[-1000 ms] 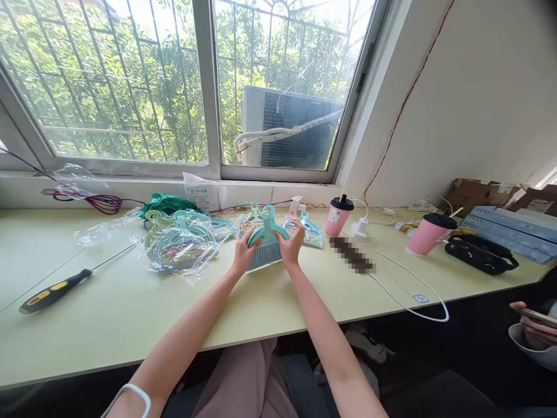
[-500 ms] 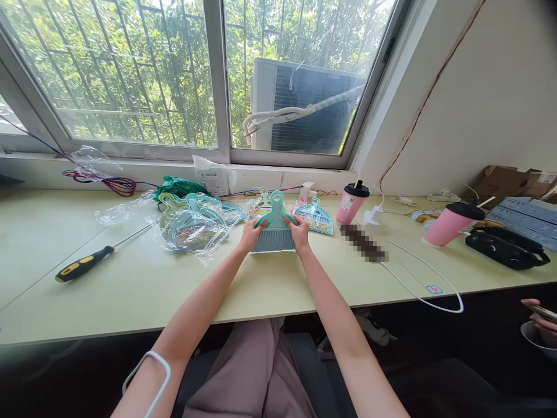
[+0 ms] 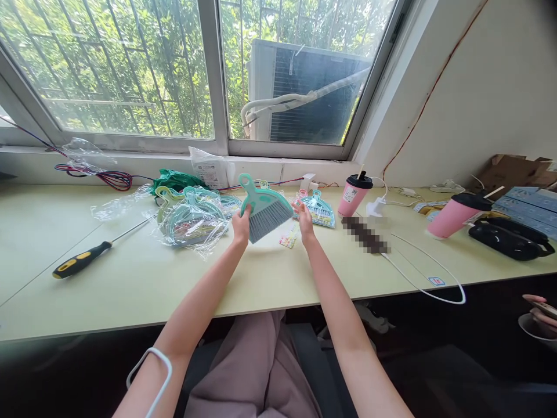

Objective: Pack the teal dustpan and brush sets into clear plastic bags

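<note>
A teal mini dustpan and brush set [image 3: 265, 203] with grey bristles is tilted above the table, its handle toward the upper left. My left hand [image 3: 241, 225] grips its left side, thumb on the front. Close to its right corner is my right hand [image 3: 303, 219], fingers apart and partly bent; whether a fingertip touches the edge is unclear. A small colourful card [image 3: 288, 237] shows just below the set, between my hands. Plastic-wrapped dustpan sets [image 3: 191, 219] lie to the left, and another wrapped blue set [image 3: 319, 208] lies behind my right hand.
A screwdriver [image 3: 82, 259] lies at left. Green plastic [image 3: 176, 181] is near the window. To the right stand two pink cups [image 3: 353, 197], with a white cable [image 3: 424, 290], a black case [image 3: 507, 239] and a blurred-out object [image 3: 365, 235]. Another person's hand [image 3: 543, 313] shows at far right.
The dustpan and brush set has shifted left and turned, its handle now leaning left. My right hand has come off its side and opened. The colourful card has come into view below.
</note>
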A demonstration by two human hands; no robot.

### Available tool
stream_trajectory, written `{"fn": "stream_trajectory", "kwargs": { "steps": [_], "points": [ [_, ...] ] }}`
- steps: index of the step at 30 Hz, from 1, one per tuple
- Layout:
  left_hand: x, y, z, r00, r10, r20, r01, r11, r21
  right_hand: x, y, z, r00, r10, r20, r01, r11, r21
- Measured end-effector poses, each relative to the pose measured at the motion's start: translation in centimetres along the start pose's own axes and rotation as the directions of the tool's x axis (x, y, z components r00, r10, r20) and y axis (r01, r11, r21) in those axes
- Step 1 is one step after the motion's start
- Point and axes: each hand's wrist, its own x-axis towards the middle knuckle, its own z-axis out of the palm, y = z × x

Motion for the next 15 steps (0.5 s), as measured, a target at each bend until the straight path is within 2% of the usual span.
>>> {"fn": "stream_trajectory", "kwargs": {
  "steps": [1,3,4,6,9,15],
  "points": [
    [0.4,-0.4,-0.2,0.998,-0.042,-0.049,0.040,0.999,-0.029,0.2,0.5,-0.2,0.997,0.073,-0.010,-0.073,0.989,-0.131],
    [1.0,-1.2,-0.6,0.996,-0.065,-0.055,0.062,0.997,-0.045,0.3,1.6,-0.5,0.987,0.163,0.004,-0.144,0.877,-0.458],
    [1.2,-1.5,-0.7,0.998,-0.058,-0.029,0.057,0.998,-0.034,0.2,2.0,-0.6,0.984,0.177,0.033,-0.122,0.792,-0.598],
    [1.5,-1.8,-0.8,0.999,-0.033,0.030,0.033,0.999,-0.005,0.1,2.5,-0.8,0.978,0.176,0.111,-0.032,0.656,-0.754],
    [1.5,-2.0,-0.7,0.995,0.019,0.102,-0.020,1.000,0.014,0.1,2.7,-1.2,0.971,0.185,0.154,0.009,0.611,-0.791],
    [1.0,-2.2,-0.2,0.984,0.071,0.165,-0.073,0.997,0.007,0.6,2.5,-2.6,0.976,0.202,0.084,-0.049,0.573,-0.818]
  ]
}}
